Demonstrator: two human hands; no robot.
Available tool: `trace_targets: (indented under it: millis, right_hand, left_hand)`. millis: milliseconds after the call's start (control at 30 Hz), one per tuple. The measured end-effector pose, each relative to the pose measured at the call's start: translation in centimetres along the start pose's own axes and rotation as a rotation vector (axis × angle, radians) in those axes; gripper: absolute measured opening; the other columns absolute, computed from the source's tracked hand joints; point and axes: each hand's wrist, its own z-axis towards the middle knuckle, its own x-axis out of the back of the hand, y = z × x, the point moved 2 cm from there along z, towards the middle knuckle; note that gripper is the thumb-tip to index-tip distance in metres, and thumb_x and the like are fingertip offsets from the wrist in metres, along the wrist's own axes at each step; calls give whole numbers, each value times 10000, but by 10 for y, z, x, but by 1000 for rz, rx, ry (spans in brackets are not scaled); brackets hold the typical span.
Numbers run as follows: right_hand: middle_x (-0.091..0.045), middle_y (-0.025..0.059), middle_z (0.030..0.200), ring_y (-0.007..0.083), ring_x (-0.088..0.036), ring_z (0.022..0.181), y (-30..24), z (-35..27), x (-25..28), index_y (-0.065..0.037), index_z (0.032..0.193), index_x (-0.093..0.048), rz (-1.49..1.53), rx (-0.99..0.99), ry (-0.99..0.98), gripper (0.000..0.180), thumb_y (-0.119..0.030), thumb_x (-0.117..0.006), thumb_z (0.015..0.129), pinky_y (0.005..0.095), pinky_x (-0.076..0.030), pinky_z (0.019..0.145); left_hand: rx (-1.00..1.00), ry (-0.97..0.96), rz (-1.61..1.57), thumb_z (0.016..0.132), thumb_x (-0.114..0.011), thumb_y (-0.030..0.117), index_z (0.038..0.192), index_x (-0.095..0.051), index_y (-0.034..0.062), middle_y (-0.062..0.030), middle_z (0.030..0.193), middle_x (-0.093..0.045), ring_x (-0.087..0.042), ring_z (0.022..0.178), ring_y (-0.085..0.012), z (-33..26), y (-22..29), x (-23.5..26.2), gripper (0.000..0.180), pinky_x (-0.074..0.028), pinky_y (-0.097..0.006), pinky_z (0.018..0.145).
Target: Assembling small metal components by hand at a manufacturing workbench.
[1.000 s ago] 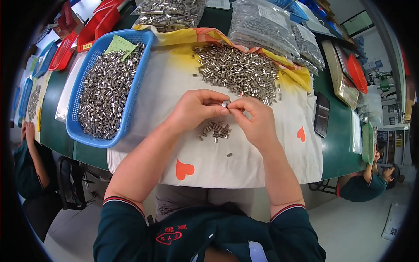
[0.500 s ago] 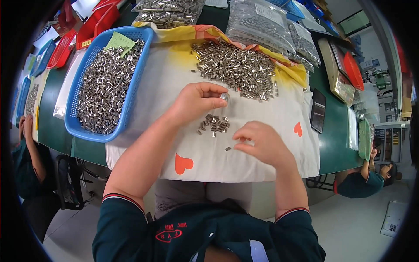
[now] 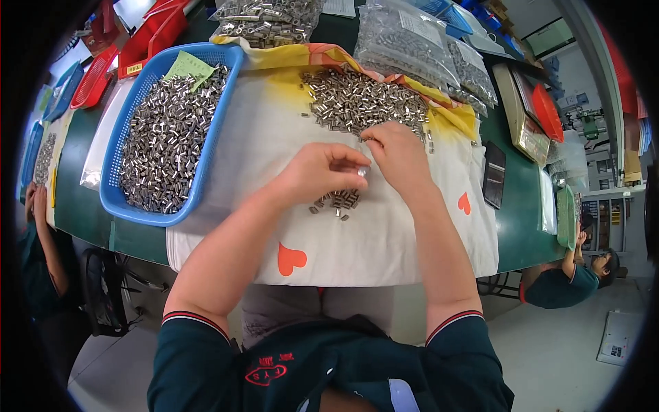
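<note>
My left hand (image 3: 317, 173) is closed, pinching a small round shiny metal piece (image 3: 362, 171) between thumb and fingers. Just beyond it, my right hand (image 3: 400, 154) has its fingertips pressed together at the near edge of a large heap of small metal sleeves (image 3: 367, 99); whatever is in them is too small to make out. Under and in front of my left fingers lies a small cluster of sleeves (image 3: 341, 200), partly hidden by that hand. White cloth (image 3: 240, 158) with red hearts and a yellow edge lies beneath everything.
A blue basket (image 3: 104, 175) full of sleeves with a green slip stands left. Clear bags of metal parts (image 3: 405, 48) line the back. A dark phone-like slab (image 3: 494, 174) lies right, near a red tray (image 3: 548, 113). Co-workers sit at both sides.
My right hand has moved up and away from me, from beside the small cluster to the edge of the large heap. My left hand has shifted slightly right and nearer, still pinching the round piece.
</note>
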Motion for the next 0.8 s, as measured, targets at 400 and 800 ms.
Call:
trace_targets:
  millis: [400, 800]
  right_hand:
    - [-572, 78, 791, 210, -544, 774, -5, 0, 0, -28, 780, -602, 93, -30, 20, 63, -56, -564, 737, 303, -432, 704]
    - [-595, 41, 766, 129, -551, 712, -16, -26, 11, -19, 785, -612, 643, -152, -24, 73, -11, -604, 713, 241, -430, 637]
  left_hand:
    - [10, 50, 7, 721, -679, 58, 984, -601, 2, -11, 835, -600, -547, 746, -56, 2, 1, 10, 281, -456, -197, 670]
    - [-11, 104, -149, 746, -639, 8, 1029, -564, -30, -55, 886, -613, -570, 795, -81, 4, 0, 11, 295, -462, -201, 709]
